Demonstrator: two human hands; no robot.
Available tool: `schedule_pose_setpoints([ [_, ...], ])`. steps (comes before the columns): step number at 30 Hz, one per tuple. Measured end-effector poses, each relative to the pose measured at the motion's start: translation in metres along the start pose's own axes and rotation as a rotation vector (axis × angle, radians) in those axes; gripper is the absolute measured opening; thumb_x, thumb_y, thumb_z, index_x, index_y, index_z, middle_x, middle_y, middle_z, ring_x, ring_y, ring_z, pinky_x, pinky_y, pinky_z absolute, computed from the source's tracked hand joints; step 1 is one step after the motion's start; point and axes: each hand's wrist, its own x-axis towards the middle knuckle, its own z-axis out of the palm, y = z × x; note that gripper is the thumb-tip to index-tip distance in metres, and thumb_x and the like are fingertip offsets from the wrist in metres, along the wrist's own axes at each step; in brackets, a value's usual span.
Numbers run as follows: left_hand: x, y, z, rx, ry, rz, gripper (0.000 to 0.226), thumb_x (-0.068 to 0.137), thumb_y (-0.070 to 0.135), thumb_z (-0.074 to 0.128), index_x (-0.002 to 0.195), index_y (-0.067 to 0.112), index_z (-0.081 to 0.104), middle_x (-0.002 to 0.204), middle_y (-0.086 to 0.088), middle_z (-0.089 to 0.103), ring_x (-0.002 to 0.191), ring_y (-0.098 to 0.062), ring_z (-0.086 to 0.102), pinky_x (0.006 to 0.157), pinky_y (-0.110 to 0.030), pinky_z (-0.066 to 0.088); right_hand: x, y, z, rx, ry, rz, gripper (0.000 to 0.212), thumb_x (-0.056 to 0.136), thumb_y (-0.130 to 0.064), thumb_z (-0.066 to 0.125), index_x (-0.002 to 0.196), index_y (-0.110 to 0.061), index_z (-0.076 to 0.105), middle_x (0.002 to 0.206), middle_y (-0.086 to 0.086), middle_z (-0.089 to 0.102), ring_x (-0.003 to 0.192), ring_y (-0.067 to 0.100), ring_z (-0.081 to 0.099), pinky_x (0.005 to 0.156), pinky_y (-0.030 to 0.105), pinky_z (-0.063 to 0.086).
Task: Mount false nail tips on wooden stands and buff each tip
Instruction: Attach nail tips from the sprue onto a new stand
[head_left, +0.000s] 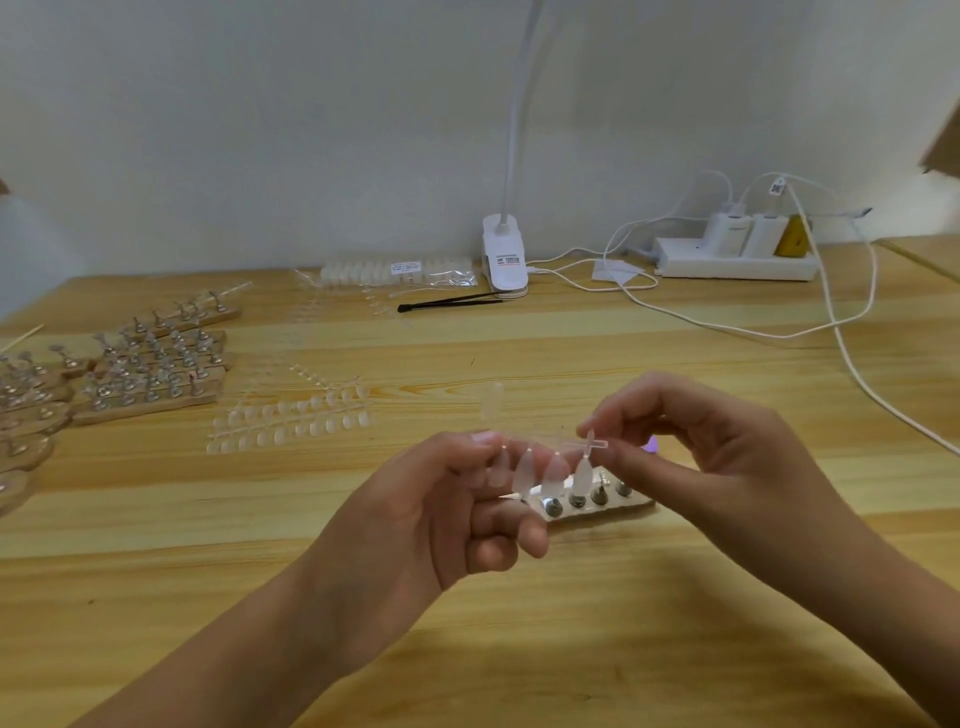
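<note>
Forearms come in over the near edge of the table (524, 654) and meet at its middle. The left hand (452, 512) pinches one end of a clear strip (545, 446) between thumb and forefinger, with its other fingers curled below. The right hand (719, 460) pinches the other end, at the little cross-shaped tab.

The strip's long axis runs left to right between the hands, and three nail tips (554, 472) hang from it, points down.

Just below and beyond them lies the wooden stand (597, 512), also lying left to right, its metal pegs upright and seemingly bare. It sits slightly nearer the right hand, so that hand looks best placed to twist a tip free and carry it to a peg.

Farther left, loose strips (291, 421) lie flat. Past them, by the left edge, loaded stands (150, 376) crowd together. Along the far edge are black tweezers (452, 301), a bag of tips (397, 270), a lamp clip (503, 260) and a power strip (737, 264).
</note>
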Motion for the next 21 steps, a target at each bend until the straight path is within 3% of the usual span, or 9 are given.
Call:
schedule_pose_setpoints([
  [3,0.001,0.001,0.001,-0.063,0.041,-0.031,0.029,0.080,0.032,0.053,0.072,0.018,0.077,0.126,-0.033,0.054,0.057,-0.009,0.060,0.049,-0.015,0.045,0.000,0.004,0.001,-0.151,-0.022,-0.062,0.014,0.080,-0.037,0.066,0.091,-0.031,0.072,0.088,-0.010,0.064,0.085,0.015,0.061,0.075,0.026,0.049],
  [5,0.002,0.001,-0.001,-0.133,0.043,-0.049,0.028,0.079,0.031,0.055,0.070,0.017,0.077,0.130,-0.027,0.057,0.055,-0.008,0.059,0.047,-0.014,0.044,0.000,0.005,0.000,-0.203,-0.013,-0.082,0.016,0.081,-0.037,0.066,0.094,-0.032,0.073,0.090,-0.013,0.063,0.088,0.015,0.063,0.074,0.026,0.049],
  [11,0.004,0.002,-0.004,-0.252,-0.002,-0.073,0.035,0.086,0.030,0.049,0.066,0.020,0.077,0.126,-0.020,0.064,0.055,-0.005,0.057,0.049,-0.011,0.044,0.002,0.004,-0.004,-0.127,-0.052,-0.038,0.022,0.080,-0.036,0.067,0.100,-0.031,0.075,0.093,-0.013,0.065,0.093,0.012,0.065,0.077,0.021,0.051],
  [18,0.003,0.003,-0.003,-0.178,0.006,-0.080,0.032,0.084,0.031,0.052,0.066,0.022,0.076,0.125,-0.019,0.064,0.052,-0.005,0.057,0.046,-0.011,0.044,0.004,0.002,-0.008,-0.108,-0.078,-0.045,0.022,0.079,-0.035,0.067,0.098,-0.028,0.076,0.095,-0.014,0.066,0.089,0.010,0.066,0.075,0.010,0.048],
  [21,0.000,0.003,-0.003,0.011,0.001,-0.080,0.029,0.086,0.032,0.051,0.076,0.021,0.077,0.115,-0.010,0.071,0.051,-0.006,0.058,0.040,-0.010,0.038,0.009,0.005,-0.023,-0.165,-0.009,-0.050,0.021,0.078,-0.036,0.069,0.098,-0.031,0.075,0.095,-0.012,0.067,0.091,0.012,0.065,0.078,0.010,0.048],
])
